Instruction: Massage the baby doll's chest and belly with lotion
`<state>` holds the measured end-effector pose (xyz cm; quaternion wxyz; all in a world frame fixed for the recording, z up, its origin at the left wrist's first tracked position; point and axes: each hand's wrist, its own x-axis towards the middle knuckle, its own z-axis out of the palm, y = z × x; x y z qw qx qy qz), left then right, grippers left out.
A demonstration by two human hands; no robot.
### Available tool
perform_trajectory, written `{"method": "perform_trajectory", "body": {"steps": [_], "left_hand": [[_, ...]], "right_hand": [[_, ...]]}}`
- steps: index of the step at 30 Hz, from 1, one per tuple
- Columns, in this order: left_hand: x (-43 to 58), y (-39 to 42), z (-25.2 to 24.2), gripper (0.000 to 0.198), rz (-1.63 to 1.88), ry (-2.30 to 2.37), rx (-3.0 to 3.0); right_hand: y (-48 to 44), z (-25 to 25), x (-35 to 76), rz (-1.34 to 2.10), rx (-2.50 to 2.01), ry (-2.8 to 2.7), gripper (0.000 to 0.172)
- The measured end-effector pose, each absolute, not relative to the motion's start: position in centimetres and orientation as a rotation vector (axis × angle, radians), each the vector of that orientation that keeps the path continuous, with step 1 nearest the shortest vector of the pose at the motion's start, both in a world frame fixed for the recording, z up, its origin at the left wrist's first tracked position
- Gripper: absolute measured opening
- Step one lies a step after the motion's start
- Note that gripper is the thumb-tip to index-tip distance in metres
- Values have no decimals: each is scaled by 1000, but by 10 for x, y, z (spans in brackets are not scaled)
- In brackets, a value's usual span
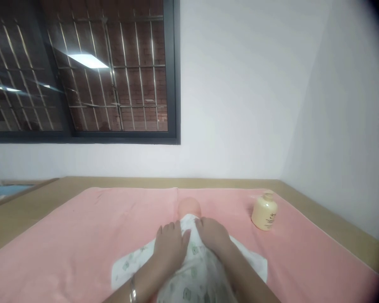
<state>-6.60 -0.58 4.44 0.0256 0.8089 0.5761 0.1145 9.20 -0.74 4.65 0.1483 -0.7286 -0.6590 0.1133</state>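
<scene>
Your left hand (170, 242) rests loosely curled, thumb apart, on the printed white cloth (194, 269), and your right hand (213, 233) bends over it just below what looks like a doll's head (189, 207); I cannot tell whether either pinches fabric. With the cloth spread on the pink sheet (82, 235), you seem to be adjusting its upper end, which calls for even, gentle handling.

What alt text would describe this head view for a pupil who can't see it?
A person's left hand and right hand rest on white printed cloth near what looks like a doll's head. Beneath is a pink sheet; a cream lettered bottle stands to the right, and a barred window is at upper left.
</scene>
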Motion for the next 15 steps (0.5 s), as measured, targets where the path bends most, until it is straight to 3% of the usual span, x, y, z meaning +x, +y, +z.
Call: {"method": "perform_trajectory", "body": {"steps": [5,11,15], "left_hand": [[-63,-14,40,46,383,1826,2600],[-73,8,48,50,377,1628,2394],[-72,5,48,51,373,1614,2408]], "right_hand": [[-9,46,93,315,-2133,-1907,61],[-31,59,72,52,-2113,-2006,43],[-21,53,74,88,-2117,-1932,44]]}}
